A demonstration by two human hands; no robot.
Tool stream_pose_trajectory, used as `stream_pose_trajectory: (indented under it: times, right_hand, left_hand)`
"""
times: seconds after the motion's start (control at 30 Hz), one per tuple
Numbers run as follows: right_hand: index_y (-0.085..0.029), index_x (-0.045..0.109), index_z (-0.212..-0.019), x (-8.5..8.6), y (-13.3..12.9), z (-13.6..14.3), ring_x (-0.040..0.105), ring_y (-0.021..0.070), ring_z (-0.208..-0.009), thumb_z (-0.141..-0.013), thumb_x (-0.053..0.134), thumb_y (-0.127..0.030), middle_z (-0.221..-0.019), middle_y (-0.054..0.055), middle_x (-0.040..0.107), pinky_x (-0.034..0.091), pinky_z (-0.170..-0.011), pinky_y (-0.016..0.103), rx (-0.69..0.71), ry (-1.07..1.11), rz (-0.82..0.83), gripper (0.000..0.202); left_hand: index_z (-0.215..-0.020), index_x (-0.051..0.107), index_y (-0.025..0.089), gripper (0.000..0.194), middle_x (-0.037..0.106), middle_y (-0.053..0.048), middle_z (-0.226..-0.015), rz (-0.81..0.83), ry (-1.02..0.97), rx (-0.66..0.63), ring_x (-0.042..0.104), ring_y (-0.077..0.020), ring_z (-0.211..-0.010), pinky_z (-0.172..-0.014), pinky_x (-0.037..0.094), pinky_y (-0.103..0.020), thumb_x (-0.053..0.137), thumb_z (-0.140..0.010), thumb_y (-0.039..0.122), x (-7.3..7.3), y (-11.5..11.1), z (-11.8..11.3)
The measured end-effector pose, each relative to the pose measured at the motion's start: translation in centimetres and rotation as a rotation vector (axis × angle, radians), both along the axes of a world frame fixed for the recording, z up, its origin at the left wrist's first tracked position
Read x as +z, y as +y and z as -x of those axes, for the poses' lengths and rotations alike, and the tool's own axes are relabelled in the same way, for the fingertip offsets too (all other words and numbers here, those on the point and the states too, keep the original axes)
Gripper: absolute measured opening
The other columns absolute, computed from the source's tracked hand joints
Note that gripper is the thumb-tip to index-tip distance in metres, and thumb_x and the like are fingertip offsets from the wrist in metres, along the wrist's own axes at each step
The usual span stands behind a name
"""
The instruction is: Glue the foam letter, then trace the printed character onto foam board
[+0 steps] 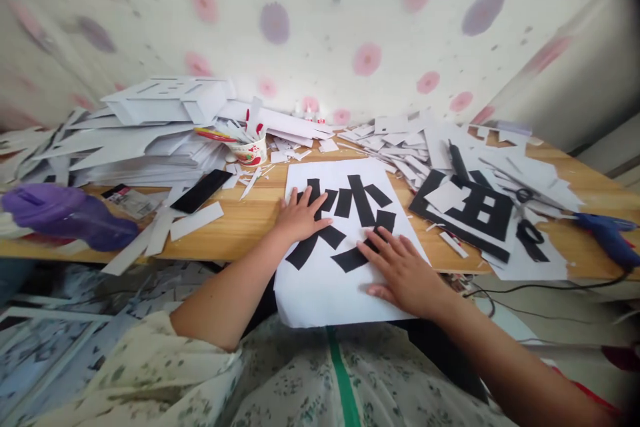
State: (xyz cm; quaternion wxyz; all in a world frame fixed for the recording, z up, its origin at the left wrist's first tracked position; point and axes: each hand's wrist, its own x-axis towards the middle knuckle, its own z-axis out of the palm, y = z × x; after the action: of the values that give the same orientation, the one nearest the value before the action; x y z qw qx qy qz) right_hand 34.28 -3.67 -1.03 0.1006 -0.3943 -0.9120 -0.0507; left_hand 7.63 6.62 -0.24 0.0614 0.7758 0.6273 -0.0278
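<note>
In front of me a white sheet of paper (320, 300) lies on the table, its near end jutting past the edge over my lap. Black cut-out strokes on it form a large written character; one tall stroke (361, 203) stands in its middle. My left hand (303, 215) rests flat with fingers spread on the left black strokes (313, 187). My right hand (400, 267) is also spread, its fingertips touching the lower right curved stroke (350, 260). Neither hand grips anything. Parts of the strokes are hidden under my fingers.
Right of the sheet lie a black cut sheet (465, 213), scissors (527, 213) and a blue glue gun (607, 233) with a cord. White scraps (400, 140) pile up behind. Leftward are a decorated cup (250, 151), stacked white boards (150, 153), a black strip (201, 191) and a purple object (70, 213).
</note>
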Motion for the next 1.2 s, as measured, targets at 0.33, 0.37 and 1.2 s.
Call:
stream_pose_trajectory:
  times: [0.33,0.37,1.2]
  right_hand:
    - [-0.029,0.035,-0.145,-1.1,0.0,9.4,0.026,0.0401,-0.138,-0.084,0.050,-0.063,-0.151,0.013,0.033,0.026,-0.103,0.064,0.220,0.066,0.077,0.071]
    - [-0.030,0.032,-0.146,-1.1,-0.1,10.2,0.026,0.0397,-0.138,-0.085,0.047,-0.064,-0.152,0.012,0.032,0.026,-0.103,0.065,0.248,0.072,0.097,0.071]
    - [-0.013,0.069,-0.088,-5.4,0.0,17.6,0.068,0.0203,-0.095,-0.088,0.050,-0.019,-0.097,0.006,0.075,0.057,-0.080,0.028,0.422,0.510,-0.373,0.020]
  left_hand:
    - [-0.144,0.021,0.047,0.075,0.007,-0.001,-0.159,0.003,-0.050,-0.003,-0.001,-0.0439,-0.141,-0.105,0.008,-0.068,0.034,-0.078,0.079,-0.1,0.0,0.2]
    - [-0.144,0.021,0.046,0.075,0.007,-0.002,-0.159,0.000,-0.053,-0.003,-0.001,-0.0438,-0.141,-0.105,0.008,-0.068,0.035,-0.078,0.078,-0.1,0.0,0.3]
    - [-0.144,0.024,0.044,0.074,0.012,-0.006,-0.158,-0.033,-0.035,-0.002,0.004,-0.0425,-0.142,-0.105,0.012,-0.069,0.037,-0.079,0.076,0.3,-0.3,0.5]
